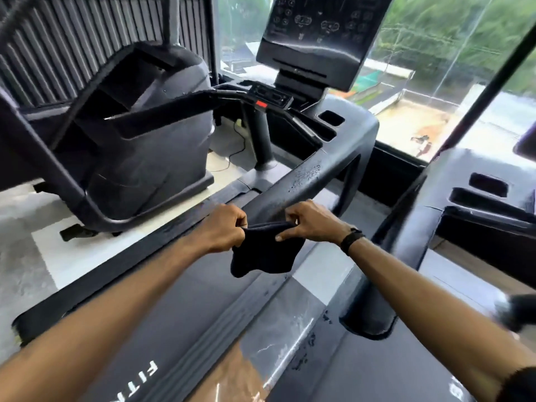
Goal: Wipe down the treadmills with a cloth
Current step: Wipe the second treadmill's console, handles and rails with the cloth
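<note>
My left hand point(224, 227) and right hand point(311, 223) each pinch a top corner of the dark cloth point(265, 250), hanging over the belt point(179, 309). Just beyond, the handrail point(313, 175) crosses my reach; the console point(322, 33) stands before the window point(435, 53).

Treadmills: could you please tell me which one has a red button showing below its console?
The treadmill in the middle, straight ahead of the hands, shows the red button under its console. The one at the right edge shows only grey tray recesses.
</note>
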A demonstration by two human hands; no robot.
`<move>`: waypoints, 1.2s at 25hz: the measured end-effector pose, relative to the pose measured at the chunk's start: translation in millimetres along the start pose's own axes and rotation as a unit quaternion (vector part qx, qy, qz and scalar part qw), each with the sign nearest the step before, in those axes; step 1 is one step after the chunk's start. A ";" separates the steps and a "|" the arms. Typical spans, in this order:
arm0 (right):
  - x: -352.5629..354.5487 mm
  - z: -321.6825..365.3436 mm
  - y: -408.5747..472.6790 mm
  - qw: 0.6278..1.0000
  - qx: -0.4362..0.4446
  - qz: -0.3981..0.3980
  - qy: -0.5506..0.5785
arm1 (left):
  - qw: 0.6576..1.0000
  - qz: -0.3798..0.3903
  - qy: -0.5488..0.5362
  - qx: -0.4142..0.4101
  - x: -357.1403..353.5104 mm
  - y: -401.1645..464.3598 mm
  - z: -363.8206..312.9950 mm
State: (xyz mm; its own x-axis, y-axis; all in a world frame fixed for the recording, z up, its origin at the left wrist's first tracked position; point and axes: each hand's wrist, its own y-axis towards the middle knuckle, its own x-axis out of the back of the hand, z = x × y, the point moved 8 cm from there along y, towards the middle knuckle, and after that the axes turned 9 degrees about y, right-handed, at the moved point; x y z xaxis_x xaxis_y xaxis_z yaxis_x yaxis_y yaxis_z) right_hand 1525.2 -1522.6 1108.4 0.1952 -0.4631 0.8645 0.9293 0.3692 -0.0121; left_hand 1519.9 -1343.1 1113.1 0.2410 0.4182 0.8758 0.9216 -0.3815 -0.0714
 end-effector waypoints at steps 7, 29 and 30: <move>1.6 -29.3 0.3 0.990 -0.130 -0.057 -0.023 | 0.995 0.063 0.014 -0.071 -2.6 55.3 -3.7; -56.0 12.7 5.9 0.868 -0.397 -0.255 0.152 | 0.944 0.207 -0.093 -0.242 -23.2 126.8 49.8; -55.6 11.5 5.0 0.862 -0.397 -0.266 0.167 | 0.944 0.206 -0.103 -0.238 -22.4 129.9 49.9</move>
State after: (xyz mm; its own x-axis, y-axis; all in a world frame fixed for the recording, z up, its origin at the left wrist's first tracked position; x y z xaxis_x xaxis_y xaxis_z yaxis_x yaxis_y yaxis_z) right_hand 1515.4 -1485.7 1066.0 -0.3682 -0.6526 0.6622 0.8113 -0.5735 -0.1141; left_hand 1649.4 -1360.9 1060.4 0.6489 0.2862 0.7049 0.5077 -0.8530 -0.1210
